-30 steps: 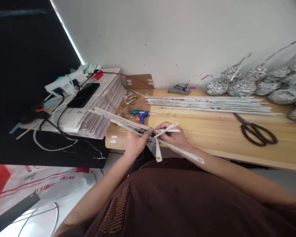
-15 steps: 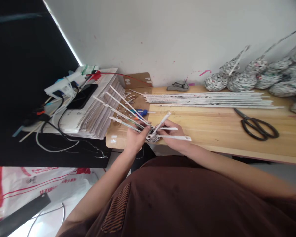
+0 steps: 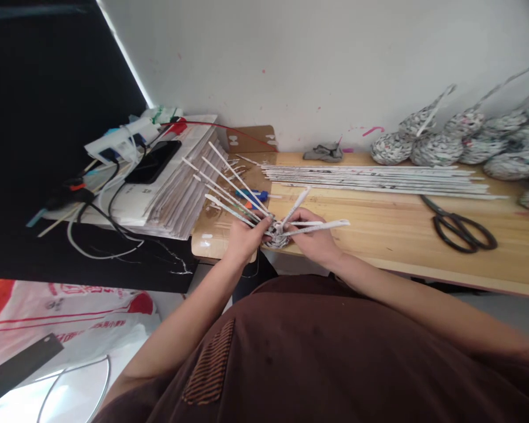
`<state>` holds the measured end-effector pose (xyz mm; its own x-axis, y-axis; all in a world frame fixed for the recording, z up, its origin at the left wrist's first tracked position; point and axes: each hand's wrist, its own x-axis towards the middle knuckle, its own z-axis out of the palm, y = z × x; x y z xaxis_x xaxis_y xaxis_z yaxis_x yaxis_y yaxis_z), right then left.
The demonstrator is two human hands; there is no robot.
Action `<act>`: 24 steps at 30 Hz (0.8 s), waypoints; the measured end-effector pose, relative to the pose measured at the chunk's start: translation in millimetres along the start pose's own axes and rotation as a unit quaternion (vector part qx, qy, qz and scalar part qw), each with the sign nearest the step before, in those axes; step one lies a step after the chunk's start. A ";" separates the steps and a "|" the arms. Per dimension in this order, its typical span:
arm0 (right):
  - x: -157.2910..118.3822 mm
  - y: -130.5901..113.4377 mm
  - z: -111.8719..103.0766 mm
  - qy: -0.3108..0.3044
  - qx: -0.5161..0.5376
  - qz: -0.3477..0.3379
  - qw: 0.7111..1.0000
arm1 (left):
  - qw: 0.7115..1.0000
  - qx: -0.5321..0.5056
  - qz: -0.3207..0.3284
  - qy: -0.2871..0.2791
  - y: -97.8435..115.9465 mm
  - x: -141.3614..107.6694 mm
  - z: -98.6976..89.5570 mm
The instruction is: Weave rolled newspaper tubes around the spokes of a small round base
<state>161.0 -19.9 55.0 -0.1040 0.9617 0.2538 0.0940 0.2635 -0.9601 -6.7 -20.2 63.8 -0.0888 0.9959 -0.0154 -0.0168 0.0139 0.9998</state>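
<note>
A small woven paper piece [image 3: 277, 239] sits between my hands at the table's front edge, with several paper strips sticking out of it. My left hand [image 3: 245, 238] is closed on its left side, thumb on top, where long strips fan out to the upper left. On the right side, my right hand [image 3: 315, 236] has its fingers closed around the base of the strips there. One of these strips points up and two reach right over the hand. The fingertips under the piece are hidden.
Long paper rolls [image 3: 370, 179] lie along the table [image 3: 392, 235]. Black-handled scissors [image 3: 462, 232] rest at right, woven paper balls [image 3: 436, 148] behind. A blue glue gun [image 3: 258, 197] lies beyond my left hand. Stacked paper [image 3: 171, 202] with a phone [image 3: 154, 161] and cables stands left.
The woven piece has turned slightly in my hands, and the right-hand strips now point higher and lie closer together. The whole view has shifted a little.
</note>
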 end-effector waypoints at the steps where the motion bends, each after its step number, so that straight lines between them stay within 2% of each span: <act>1: 0.4 0.4 -0.1 0.000 -0.002 0.000 1.000 | 1.000 -0.017 -0.011 -0.012 2.3 -1.3 -2.1; 6: 2.4 2.4 -1.2 -0.009 -0.009 0.015 1.000 | 0.987 -0.040 -0.037 -0.151 10.4 -3.9 -25.8; 11: 2.8 -0.5 -2.2 -0.014 -0.034 0.020 0.999 | 0.968 -0.043 -0.057 -0.240 8.4 6.9 -51.2; 16: 2.6 -5.5 -2.6 -0.023 -0.059 0.025 0.998 | 0.965 -0.041 -0.074 -0.248 14.1 12.9 -55.0; 24: 4.3 -7.3 -4.8 -0.048 -0.075 0.005 0.996 | 0.974 -0.017 -0.066 -0.215 16.7 11.0 -47.2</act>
<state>164.6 -17.3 63.7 -0.1954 0.9544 0.2255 0.2412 0.2696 -0.9323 -55.0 -13.2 79.6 0.3416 0.9309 -0.1292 -0.0329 0.1493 0.9882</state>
